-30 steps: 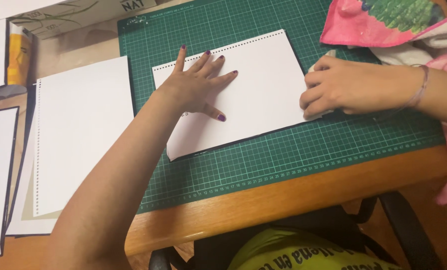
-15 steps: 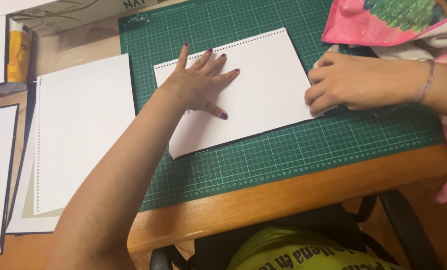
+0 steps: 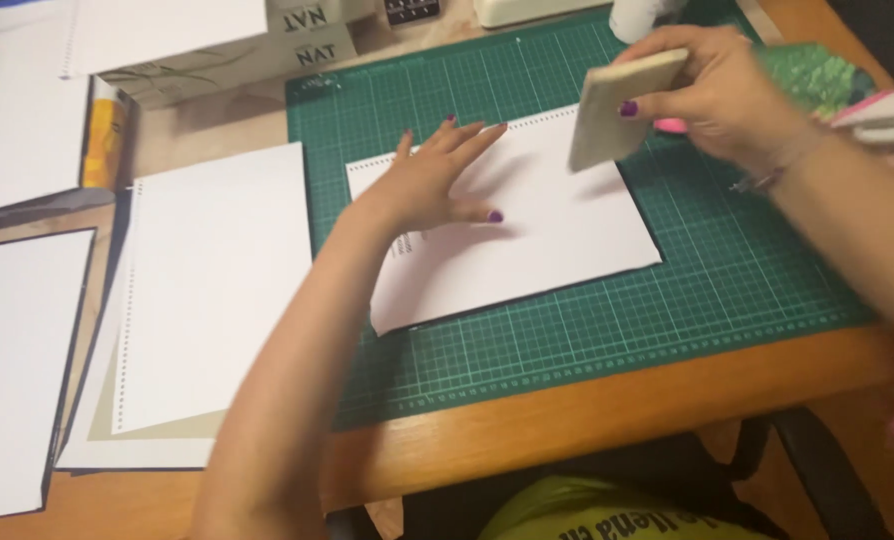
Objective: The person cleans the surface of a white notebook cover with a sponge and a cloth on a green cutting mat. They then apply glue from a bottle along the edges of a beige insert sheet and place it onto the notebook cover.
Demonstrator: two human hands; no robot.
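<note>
Sheet pinned flat, block poised above.

White sheet (image 3: 537,225) at frame centre on green mat (image 3: 727,290), lower edges showing a dark backing beneath. Left hand (image 3: 432,185) spread open, palm down on sheet's left half, gripping nothing. Right hand (image 3: 712,85), upper right, closed on pale block (image 3: 617,110), tilted, clear of the paper. Best done: keep firm pressure left, lower block flat, stroke outward from pinned side toward free edge. More sheets (image 3: 207,290) stacked at left; boxes (image 3: 267,50) upper left.
</note>
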